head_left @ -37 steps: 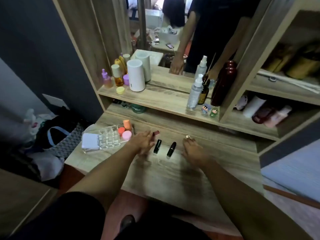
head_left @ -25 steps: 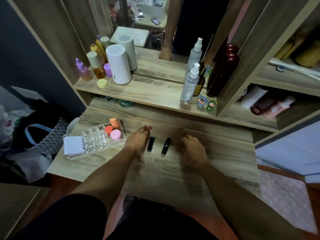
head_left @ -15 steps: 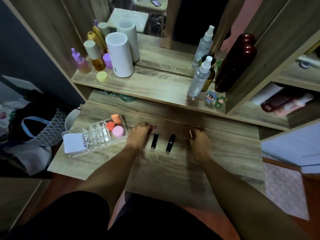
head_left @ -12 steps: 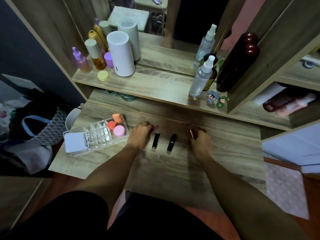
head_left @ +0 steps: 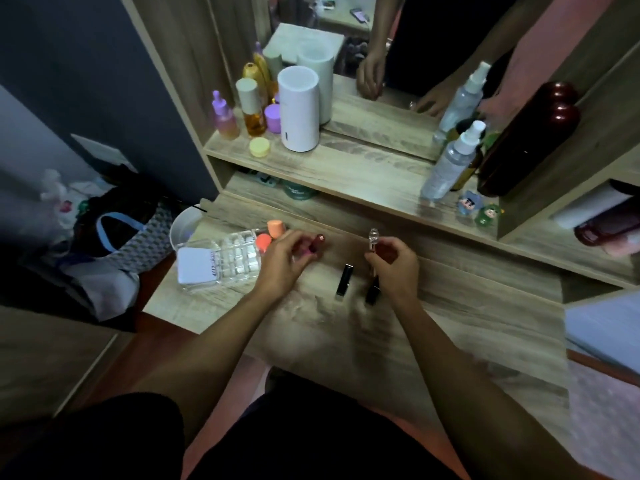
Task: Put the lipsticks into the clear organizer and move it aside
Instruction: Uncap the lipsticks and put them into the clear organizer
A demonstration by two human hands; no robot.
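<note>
Both hands have lifted | left hand point(head_left: 284, 261) grips red lipstick point(head_left: 317, 242), right hand point(head_left: 394, 265) clear-capped lipstick point(head_left: 373, 239) | pickup step | next: slot into clear organizer point(head_left: 221, 259) at table's left edge.

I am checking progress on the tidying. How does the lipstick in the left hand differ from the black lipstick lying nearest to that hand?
The dark red lipstick is lifted off the desk, pinched in the left hand; the black lipstick lies flat on the desk, untouched. The held one looks reddish and glossy; the lying one looks plain black. The held one is tilted upward; the other rests on its side. Neither is in the clear organizer yet.
</note>
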